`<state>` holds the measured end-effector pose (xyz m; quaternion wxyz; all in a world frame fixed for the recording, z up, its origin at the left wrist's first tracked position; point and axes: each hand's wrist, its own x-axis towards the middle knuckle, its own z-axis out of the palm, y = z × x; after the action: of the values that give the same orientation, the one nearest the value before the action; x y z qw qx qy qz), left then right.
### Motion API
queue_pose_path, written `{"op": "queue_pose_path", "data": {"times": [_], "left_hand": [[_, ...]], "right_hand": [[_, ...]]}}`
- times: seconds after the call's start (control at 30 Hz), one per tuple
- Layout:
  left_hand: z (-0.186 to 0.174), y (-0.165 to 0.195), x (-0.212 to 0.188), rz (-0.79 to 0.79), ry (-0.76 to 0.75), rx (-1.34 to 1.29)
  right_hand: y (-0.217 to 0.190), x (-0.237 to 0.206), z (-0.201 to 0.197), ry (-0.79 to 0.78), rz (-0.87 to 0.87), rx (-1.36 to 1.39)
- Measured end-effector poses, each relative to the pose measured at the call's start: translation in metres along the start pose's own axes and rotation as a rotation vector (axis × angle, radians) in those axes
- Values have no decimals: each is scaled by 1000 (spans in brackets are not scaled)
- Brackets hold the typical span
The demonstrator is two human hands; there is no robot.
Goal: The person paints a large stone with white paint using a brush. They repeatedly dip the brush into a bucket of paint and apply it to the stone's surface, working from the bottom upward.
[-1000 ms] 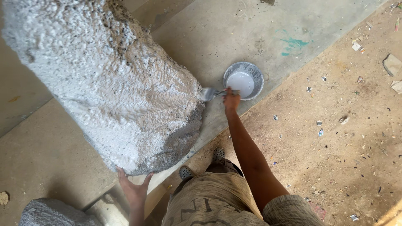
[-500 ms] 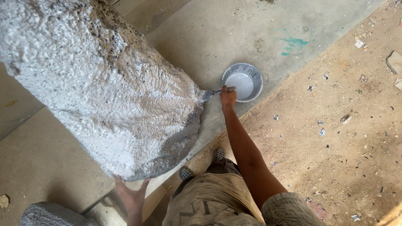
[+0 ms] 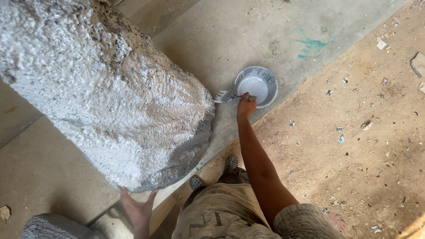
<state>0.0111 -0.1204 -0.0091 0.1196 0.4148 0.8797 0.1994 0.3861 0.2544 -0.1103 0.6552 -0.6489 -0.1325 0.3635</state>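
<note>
Two hands work: right hand [image 3: 246, 107] grips a paintbrush [image 3: 228, 97] at the bucket's [image 3: 270, 95] nine o'clock; left hand [image 3: 138, 210], spread flat, braces the white-coated rock [image 3: 110, 97].

Rock [image 3: 102, 93] white-painted, bumpy, grey patches at lower right. Bucket [image 3: 270, 76] grey, white paint inside. Brush [image 3: 226, 97] bristles white. Slab [image 3: 248, 35] grey, teal smear near top edge. Dirt [image 3: 354, 146] tan.

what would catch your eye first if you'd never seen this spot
The huge rough boulder coated in white paint fills the left half. Beside its lower right edge the right hand holds a paintbrush in its grip, next to a round bucket of white paint on the concrete slab. The left hand presses the boulder's underside.
</note>
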Motion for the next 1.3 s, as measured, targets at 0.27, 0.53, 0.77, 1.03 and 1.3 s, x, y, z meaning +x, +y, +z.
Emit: {"op": "queue_pose_path", "data": {"times": [0.27,0.53,0.77,1.03,1.3], "left_hand": [[5,-8,-2,39,30,-23],[4,-7,-1,44,43,-46],[1,-2,2,-70,-36,0],[3,-6,1,-28,-21,37],[1,1,1,-81,-38,-8]], "right_hand": [[4,2,-2,-188,122,-318],[13,-8,-2,-59,139,-227],[16,-16,-10,-7,99,-81],[10,-20,-3,-35,60,-50],[1,11,13,-354,210,-108]]}}
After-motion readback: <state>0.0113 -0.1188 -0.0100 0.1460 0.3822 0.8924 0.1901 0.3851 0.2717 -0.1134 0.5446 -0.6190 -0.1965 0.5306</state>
